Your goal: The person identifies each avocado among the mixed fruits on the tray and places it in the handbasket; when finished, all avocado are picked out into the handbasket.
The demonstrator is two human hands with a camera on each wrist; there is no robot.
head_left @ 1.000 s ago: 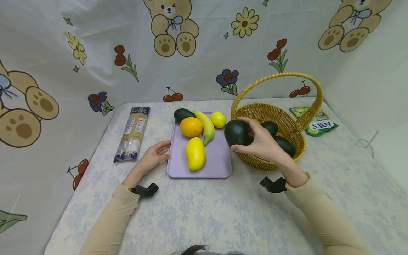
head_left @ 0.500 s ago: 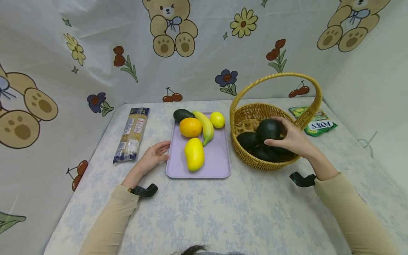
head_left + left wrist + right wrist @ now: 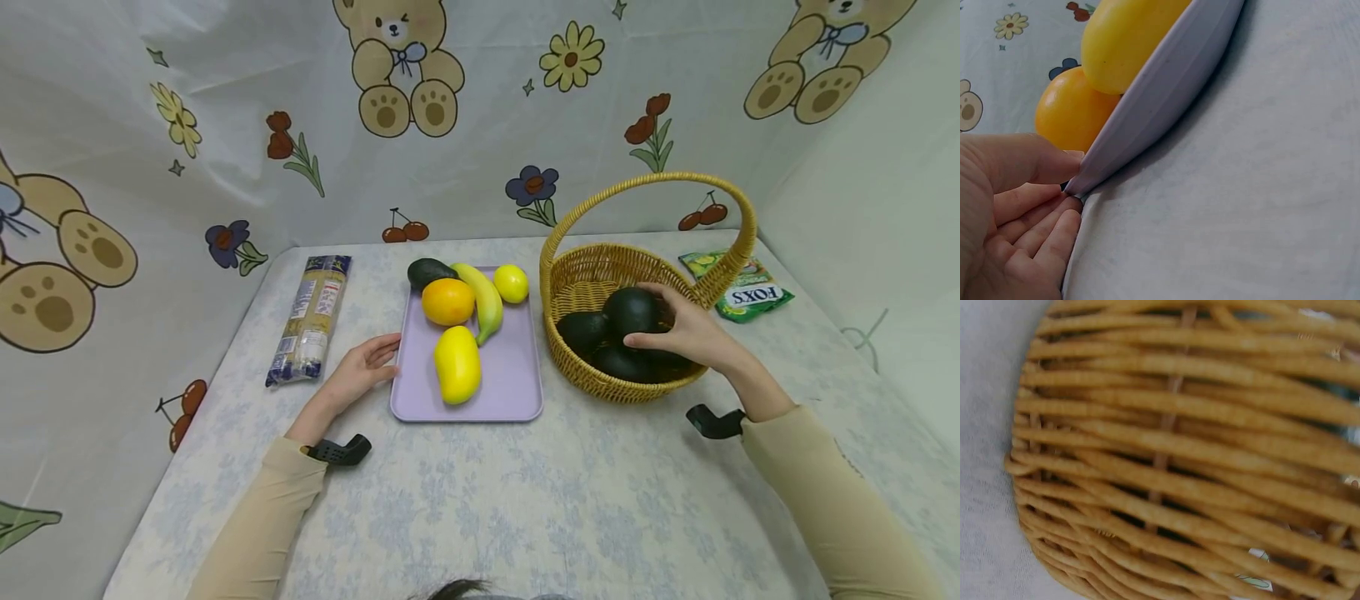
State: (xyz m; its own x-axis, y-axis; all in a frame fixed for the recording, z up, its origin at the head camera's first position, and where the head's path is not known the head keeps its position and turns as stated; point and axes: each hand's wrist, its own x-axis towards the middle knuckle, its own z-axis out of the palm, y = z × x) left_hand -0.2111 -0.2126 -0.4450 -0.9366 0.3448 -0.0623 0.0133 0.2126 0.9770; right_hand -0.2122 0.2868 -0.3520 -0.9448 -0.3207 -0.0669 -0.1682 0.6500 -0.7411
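Observation:
My right hand [image 3: 684, 332] holds a dark green avocado [image 3: 632, 312] inside the wicker basket [image 3: 592, 383], thumb at its near side and fingers over its far side. More dark avocados [image 3: 582, 332] lie around and below it. The right wrist view shows only the basket's woven wall [image 3: 1147, 437]; the hand is out of that view. My left hand [image 3: 362, 365] touches the left edge of a lilac tray [image 3: 510, 375] with loosely extended fingers. Its thumb and fingertips are right at the rim [image 3: 1129, 131] in the left wrist view.
On the tray lie a yellow mango [image 3: 457, 364], an orange fruit [image 3: 448, 302], a banana [image 3: 483, 304], a lemon [image 3: 511, 283] and a dark avocado [image 3: 431, 272]. Left stands a long noodle packet [image 3: 309, 321]; a green FOX'S bag [image 3: 750, 292] lies behind the basket, whose handle [image 3: 660, 177] arches high.
My right hand has carried the avocado rightward from between tray and basket into the basket, then lowered it slightly onto the others. The left hand stays at the tray's edge.

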